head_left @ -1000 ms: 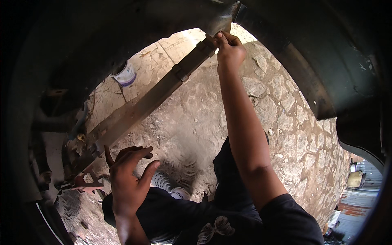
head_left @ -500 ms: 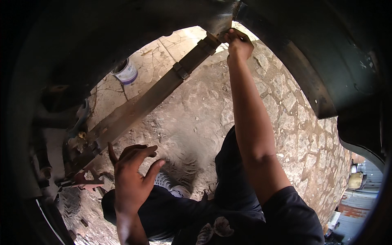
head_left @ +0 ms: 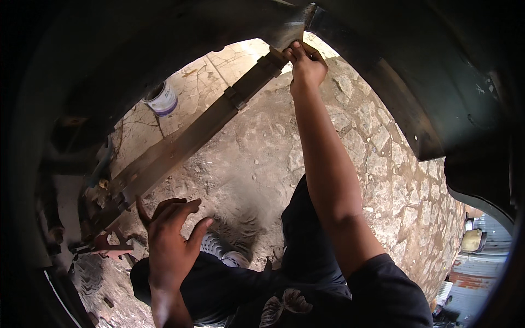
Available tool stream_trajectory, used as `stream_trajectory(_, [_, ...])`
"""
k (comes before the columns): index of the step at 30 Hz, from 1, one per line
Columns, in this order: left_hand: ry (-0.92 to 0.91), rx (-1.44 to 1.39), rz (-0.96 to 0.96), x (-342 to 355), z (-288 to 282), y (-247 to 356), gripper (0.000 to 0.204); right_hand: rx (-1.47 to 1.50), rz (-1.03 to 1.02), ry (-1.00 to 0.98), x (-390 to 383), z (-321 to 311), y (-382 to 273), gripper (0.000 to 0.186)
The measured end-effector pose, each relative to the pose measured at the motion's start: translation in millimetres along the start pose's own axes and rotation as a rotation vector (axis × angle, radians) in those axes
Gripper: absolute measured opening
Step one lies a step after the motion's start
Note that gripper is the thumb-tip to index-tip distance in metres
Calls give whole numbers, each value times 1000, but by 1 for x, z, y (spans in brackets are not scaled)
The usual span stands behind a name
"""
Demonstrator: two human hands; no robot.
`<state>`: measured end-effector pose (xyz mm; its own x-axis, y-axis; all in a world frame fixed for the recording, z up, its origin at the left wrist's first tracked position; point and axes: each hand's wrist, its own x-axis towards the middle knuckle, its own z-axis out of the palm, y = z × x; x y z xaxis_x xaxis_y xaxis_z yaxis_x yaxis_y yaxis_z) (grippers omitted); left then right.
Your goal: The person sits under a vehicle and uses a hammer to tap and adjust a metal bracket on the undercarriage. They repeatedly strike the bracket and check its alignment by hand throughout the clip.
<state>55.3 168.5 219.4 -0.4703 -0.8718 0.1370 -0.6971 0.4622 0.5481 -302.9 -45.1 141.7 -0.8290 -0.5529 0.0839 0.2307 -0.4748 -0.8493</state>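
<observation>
A long dark metal bar (head_left: 186, 139) with raised bands runs diagonally from the lower left up to a metal plate (head_left: 289, 36) at the top. My right hand (head_left: 307, 64) reaches up with its fingers bent and closed where bar and plate meet. Whatever is between those fingers is too small or hidden to make out. In the lower left my left hand (head_left: 172, 238) hangs with fingers spread and thumb apart, holding nothing. Its index finger is close to the bar's lower end; whether they touch I cannot tell.
Dark curved metal panels (head_left: 437, 104) surround the opening above and to the right. A white and purple bucket (head_left: 162, 101) stands on the cracked paving. A red metal piece (head_left: 112, 246) lies at lower left. My legs are over dusty ground (head_left: 235, 164), with stone paving (head_left: 404, 202) to the right.
The whole view has shifted slightly, so the bar and hands appear a little farther left. My right hand stays at the bar's upper end, and the left hand keeps its spread shape.
</observation>
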Motion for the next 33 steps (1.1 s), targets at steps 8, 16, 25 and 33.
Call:
stream_trajectory(8, [-11, -37, 22, 2, -3, 7, 28, 23, -29, 42, 1, 2, 6, 10])
stream_trajectory(16, [-31, -59, 2, 1, -2, 1, 29, 142, 58, 42, 13, -12, -13, 26])
stream_trajectory(25, [-33, 28, -50, 6, 0, -9, 26, 212, 551, -185, -113, 21, -27, 30])
stream_trajectory(33, [308, -192, -106, 16, 9, -25, 19, 133, 858, -950, -182, 30, -25, 39])
